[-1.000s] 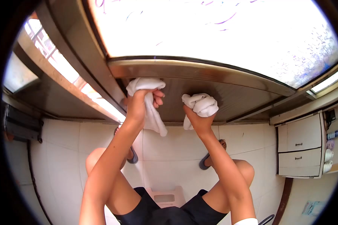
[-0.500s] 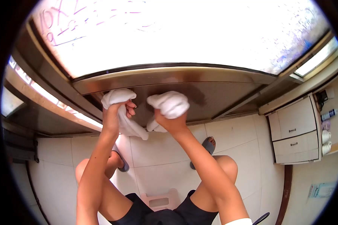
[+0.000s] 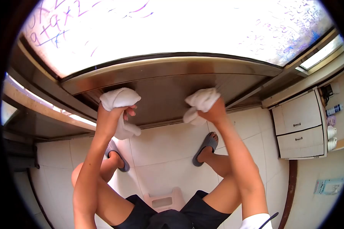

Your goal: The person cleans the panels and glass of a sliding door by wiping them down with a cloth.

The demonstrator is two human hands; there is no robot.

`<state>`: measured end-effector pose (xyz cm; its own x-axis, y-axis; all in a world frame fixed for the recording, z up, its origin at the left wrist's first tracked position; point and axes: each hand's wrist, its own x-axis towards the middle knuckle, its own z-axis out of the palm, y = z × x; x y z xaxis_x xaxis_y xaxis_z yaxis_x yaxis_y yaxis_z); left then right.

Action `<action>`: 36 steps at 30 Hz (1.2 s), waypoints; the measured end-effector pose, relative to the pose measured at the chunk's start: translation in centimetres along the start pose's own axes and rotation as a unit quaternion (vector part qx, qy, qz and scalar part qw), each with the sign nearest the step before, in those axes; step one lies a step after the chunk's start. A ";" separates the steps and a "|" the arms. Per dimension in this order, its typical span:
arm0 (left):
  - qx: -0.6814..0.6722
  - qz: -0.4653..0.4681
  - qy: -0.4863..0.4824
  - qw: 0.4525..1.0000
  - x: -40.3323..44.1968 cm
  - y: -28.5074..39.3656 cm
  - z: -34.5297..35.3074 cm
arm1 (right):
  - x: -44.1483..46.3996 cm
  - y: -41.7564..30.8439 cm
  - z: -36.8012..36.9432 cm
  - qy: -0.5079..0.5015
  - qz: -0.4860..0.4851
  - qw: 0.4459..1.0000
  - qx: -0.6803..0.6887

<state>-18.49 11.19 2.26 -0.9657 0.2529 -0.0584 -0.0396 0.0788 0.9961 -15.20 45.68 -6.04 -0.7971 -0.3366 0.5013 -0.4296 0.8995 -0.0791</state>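
Observation:
A white cloth is bunched over my left hand, with its loose end hanging below the wrist. The fingers of that hand are curled, some of them showing beside the fabric. My right hand grips a second white cloth, wadded up against the brown metal lower panel of a door. Its tail droops toward the floor. The left cloth lies by the panel's left side; the right one is right of the middle. Part of the fingers on both hands is hidden by cloth.
Above the panel is a bright pane with pen writing. A pink plastic stool stands between my legs on the tiled floor. To the right is a white drawer cabinet, with bottles on a shelf beside it.
My right hand has moved its cloth to the right across the panel. My left hand and cloth have shifted only slightly left. The view has tilted a little.

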 end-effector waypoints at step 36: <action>-0.343 -0.060 0.170 0.922 -3.1 0.2 -4.2 | 4.5 -14.3 14.5 -0.108 0.090 0.968 0.208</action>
<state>-16.57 6.37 2.89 -0.9641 -0.0433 -0.2618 -0.1912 -0.5707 0.7986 -18.84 27.21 -15.15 -0.9257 -0.2761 0.2586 -0.3736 0.7741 -0.5110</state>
